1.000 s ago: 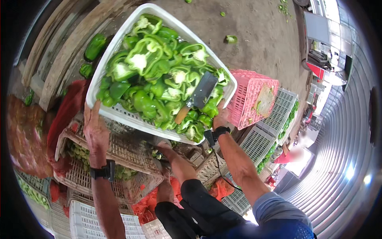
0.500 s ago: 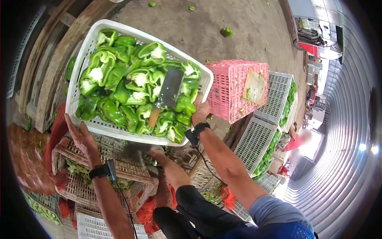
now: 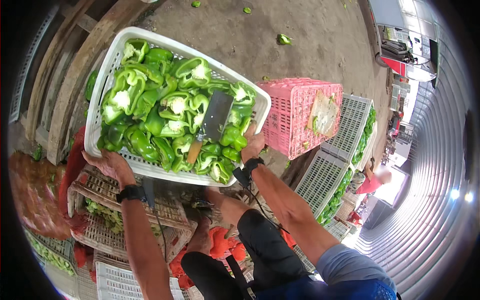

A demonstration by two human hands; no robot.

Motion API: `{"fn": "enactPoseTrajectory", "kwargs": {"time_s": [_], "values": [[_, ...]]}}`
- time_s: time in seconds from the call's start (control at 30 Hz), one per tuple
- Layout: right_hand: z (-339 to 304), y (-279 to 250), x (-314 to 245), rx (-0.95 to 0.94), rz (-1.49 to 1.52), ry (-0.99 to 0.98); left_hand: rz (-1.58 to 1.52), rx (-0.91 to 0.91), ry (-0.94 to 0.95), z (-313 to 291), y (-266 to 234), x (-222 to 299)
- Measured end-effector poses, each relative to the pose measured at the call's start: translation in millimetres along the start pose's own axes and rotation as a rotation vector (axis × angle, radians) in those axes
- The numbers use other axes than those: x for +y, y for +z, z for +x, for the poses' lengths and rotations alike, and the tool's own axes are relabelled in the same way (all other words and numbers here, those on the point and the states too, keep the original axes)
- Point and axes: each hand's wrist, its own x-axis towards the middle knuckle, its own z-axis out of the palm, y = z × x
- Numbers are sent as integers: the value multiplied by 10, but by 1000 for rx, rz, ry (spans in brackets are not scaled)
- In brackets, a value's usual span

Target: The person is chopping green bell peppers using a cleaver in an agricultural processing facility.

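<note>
At the far left a red mesh sack (image 3: 35, 195) bulged beside the stack of worn slatted crates (image 3: 95, 200) below me, some holding green scraps. My left hand (image 3: 107, 165) gripped the near left corner of the white plastic crate (image 3: 107, 75), fingers (image 3: 92, 159) curled under its rim, a dark band on that wrist. The crate was tilted, its far end over the dirt ground (image 3: 300, 55) and next to the wooden beams (image 3: 65, 85) running along its left side. It was heaped with halved green bell peppers (image 3: 155, 110), pale seed cores showing on many. On top of them, toward the right side, lay a cleaver (image 3: 210, 125) with a broad grey blade and a wooden handle pointing back at me.

My right hand (image 3: 254, 145) clasped the crate's near right corner, fingers (image 3: 250, 131) wrapped over the edge, a black strap with a small device at the wrist. So the crate hung between both hands, in front of my knees.

Just right of that hand stood a pink crate (image 3: 295, 115) turned upside down, with a pale board (image 3: 324, 114) lying on it. Further right, white crates (image 3: 345, 135) were stacked in a row, green peppers showing in the gaps. Beyond them a person in a red top (image 3: 372, 182) bent low, and a corrugated metal wall (image 3: 430, 200) curved along the right rim.
</note>
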Motion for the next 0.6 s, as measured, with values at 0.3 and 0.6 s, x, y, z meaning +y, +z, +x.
{"fn": "enactPoseTrajectory", "kwargs": {"time_s": [0.3,0.6], "values": [[-147,8,-49,-36,-23,37,-38,-90,-61,440,-16,-820],[575,-558,-65,-682,96,-52,177,29,167,169,83,-498]]}}
